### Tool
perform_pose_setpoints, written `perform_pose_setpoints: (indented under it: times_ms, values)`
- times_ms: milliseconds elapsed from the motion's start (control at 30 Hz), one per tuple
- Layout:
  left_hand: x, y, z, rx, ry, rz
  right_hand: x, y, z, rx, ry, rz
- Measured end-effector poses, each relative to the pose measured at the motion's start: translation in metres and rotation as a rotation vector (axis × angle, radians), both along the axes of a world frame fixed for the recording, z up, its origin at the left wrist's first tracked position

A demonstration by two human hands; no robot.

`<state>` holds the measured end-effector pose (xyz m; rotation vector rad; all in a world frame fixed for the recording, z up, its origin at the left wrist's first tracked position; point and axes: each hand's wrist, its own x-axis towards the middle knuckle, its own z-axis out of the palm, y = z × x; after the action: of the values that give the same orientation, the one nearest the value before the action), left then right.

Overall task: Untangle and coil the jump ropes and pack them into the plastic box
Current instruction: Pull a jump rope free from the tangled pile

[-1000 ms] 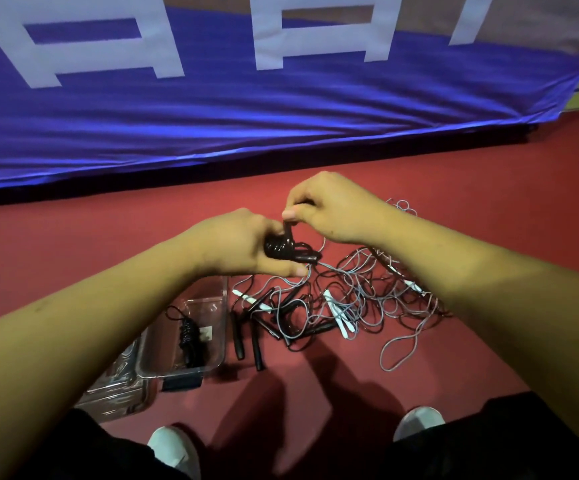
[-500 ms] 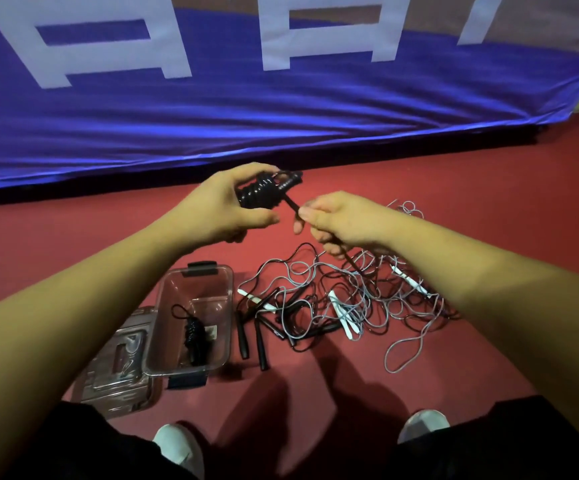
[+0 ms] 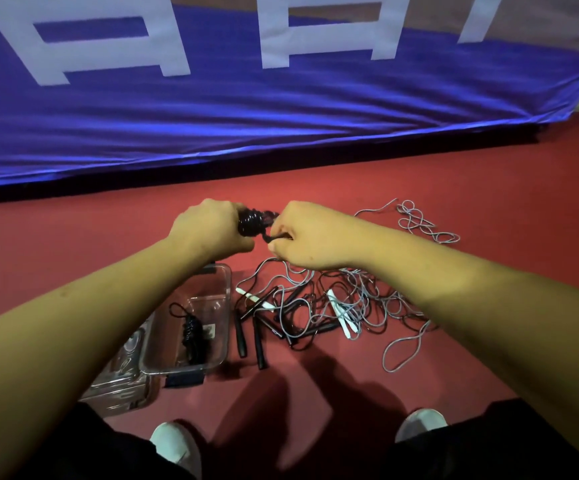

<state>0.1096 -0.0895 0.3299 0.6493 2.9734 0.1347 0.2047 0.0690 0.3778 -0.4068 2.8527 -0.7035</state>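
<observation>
Jump ropes are being bundled one at a time above a red floor (image 3: 73, 237): a black coil (image 3: 251, 223) is held in the air between both hands, over the far end of the plastic box (image 3: 226, 317). The left hand (image 3: 208, 230) grips the coil with its fingers curled round it, apparently to keep the wraps from springing loose. The right hand (image 3: 309, 237) pinches the short black tail (image 3: 273, 238) right against the coil, seemingly to tuck or tie off the end before packing.

The box sits open below the left forearm with one coiled rope (image 3: 192, 332) already inside and its lid (image 3: 121, 382) lying just beside it, within easy reach for the drop. The tangle (image 3: 343, 306) of grey and black cords and handles lies on the floor to the right of the box, waiting its turn.

Half a second earlier the hands were apart, with the right one drawing the tail out taut from the coil. It has since closed in until the two hands nearly touch, and the tail is now bent into a small loop.
</observation>
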Motion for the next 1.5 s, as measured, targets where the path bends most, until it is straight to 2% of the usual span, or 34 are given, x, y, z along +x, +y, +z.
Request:
perform_pose_setpoints:
  times_ms: [100,167,267,367,467,567,667,767,900,1000,1033,1133,1233,1300,1400,1500]
  values:
    - [0.012,0.002,0.002,-0.127,-0.069,-0.146,0.0,0.005,0.002,0.0,0.026,0.04]
    - [0.019,0.007,0.005,-0.18,-0.049,-0.295,-0.004,0.009,0.002,-0.03,0.085,0.028]
    - [0.025,0.008,0.016,-0.121,-0.064,-0.483,-0.011,0.019,0.002,-0.076,0.163,0.013]
    - [0.029,0.002,0.021,0.203,-0.152,-0.611,-0.015,0.033,-0.001,-0.278,0.092,-0.081]
    - [0.042,0.002,0.026,0.626,-0.394,-0.484,-0.016,0.04,-0.002,-0.511,0.021,-0.224]
    - [0.047,0.009,0.027,0.902,-0.546,-0.358,-0.016,0.038,-0.003,-0.548,-0.036,-0.292]
    - [0.043,0.016,0.025,1.163,-0.569,-0.202,-0.015,0.035,-0.002,-0.638,-0.076,-0.287]
    - [0.039,0.017,0.023,1.274,-0.595,-0.151,-0.014,0.035,0.0,-0.649,-0.105,-0.294]
    - [0.03,0.018,0.023,1.172,-0.503,0.004,-0.017,0.028,-0.003,-0.532,-0.138,-0.334]
    - [0.024,0.016,0.021,1.034,-0.545,0.062,-0.019,0.021,-0.003,-0.171,-0.035,-0.287]
    - [0.023,0.015,0.022,0.983,-0.571,0.071,-0.019,0.02,-0.003,-0.105,-0.016,-0.274]
    - [0.022,0.013,0.025,0.86,-0.578,0.042,-0.015,0.021,-0.003,-0.005,0.022,-0.235]
    - [0.022,0.015,0.02,0.707,-0.446,-0.021,-0.009,0.019,-0.006,0.112,0.099,-0.235]
    - [0.019,0.016,0.015,0.582,-0.385,-0.065,-0.005,0.019,-0.006,0.273,0.188,-0.202]
    - [0.018,0.013,0.02,0.394,-0.494,-0.081,0.002,0.018,-0.007,0.518,0.313,-0.053]
    - [0.02,0.008,0.028,0.233,-0.649,-0.107,0.007,0.006,-0.015,0.571,0.283,0.14]
